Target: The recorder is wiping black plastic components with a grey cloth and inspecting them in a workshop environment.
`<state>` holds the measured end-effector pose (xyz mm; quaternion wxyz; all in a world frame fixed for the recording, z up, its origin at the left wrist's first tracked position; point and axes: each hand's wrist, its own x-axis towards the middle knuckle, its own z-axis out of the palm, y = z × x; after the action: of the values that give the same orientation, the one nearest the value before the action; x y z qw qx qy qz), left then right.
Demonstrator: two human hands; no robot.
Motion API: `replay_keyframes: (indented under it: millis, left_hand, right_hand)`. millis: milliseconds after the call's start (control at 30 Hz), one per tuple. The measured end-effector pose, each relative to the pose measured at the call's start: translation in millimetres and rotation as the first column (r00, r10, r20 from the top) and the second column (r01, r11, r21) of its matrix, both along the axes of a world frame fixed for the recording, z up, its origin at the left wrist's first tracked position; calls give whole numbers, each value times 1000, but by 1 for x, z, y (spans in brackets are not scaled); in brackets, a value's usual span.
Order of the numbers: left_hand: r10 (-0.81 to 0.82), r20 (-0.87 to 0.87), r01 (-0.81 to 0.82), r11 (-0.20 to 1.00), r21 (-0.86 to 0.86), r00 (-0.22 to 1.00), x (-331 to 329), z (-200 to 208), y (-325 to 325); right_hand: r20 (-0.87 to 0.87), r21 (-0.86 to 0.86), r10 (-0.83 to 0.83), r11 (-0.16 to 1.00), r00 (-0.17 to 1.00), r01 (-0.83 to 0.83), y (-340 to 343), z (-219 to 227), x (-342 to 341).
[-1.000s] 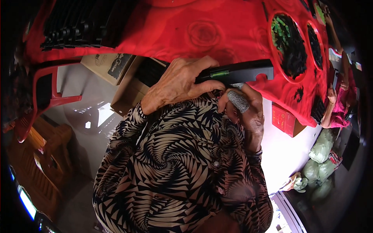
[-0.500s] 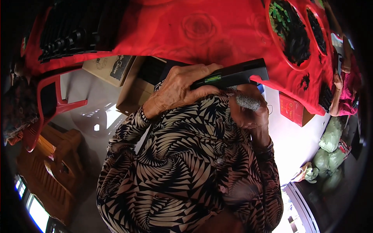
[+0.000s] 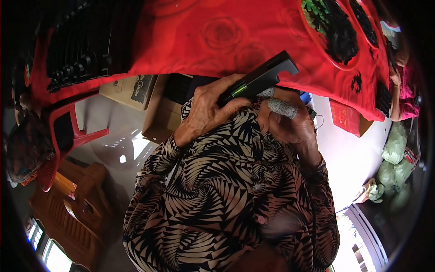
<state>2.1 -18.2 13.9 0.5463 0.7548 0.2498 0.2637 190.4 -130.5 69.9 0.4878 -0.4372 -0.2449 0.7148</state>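
My left hand [image 3: 209,105] is wrapped round one end of a black spirit level [image 3: 265,72], thumb below and fingers on top. A bright green vial shows in the level's side near my thumb, and a rounded notch is cut near its far end. My right hand [image 3: 292,118] is curled just below the level, with grey coverings on two fingers. One covered fingertip is close against the level's lower edge. What the curled fingers hold, if anything, is hidden.
A red cloth-covered table [image 3: 190,50] lies ahead. Black pieces [image 3: 79,63] are lined up at its left; a red-rimmed tray [image 3: 312,38] of green and black parts stands right. Below are a cardboard box [image 3: 129,92], a red chair [image 3: 61,136] and a red box [image 3: 346,119].
The far end of the level has tilted up and shifted left. My right hand has moved slightly left, still curled below it. My left hand keeps its grip.
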Motion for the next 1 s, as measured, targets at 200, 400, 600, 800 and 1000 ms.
replay_keyframes:
  millis: [200,400,600,800,1000]
  left_hand:
    - [-13,34,9,993,116,999,2,-4,0]
    - [-18,20,24,921,-390,1000,0,5,11]
    - [233,286,83,623,-778,930,5,11,14]
    - [196,403,308,384,-870,894,9,4,21]
    - [362,195,-79,618,-782,912,35,30,4]
  right_hand:
    - [-309,265,-54,954,949,140,-9,-33,5]
    - [15,152,6,988,1000,-8,18,-2,-2]
    - [345,253,-170,964,923,83,21,42,8]
    - [256,315,-441,879,860,357,44,-3,-19]
    - [334,255,-374,920,865,299,59,3,-37]
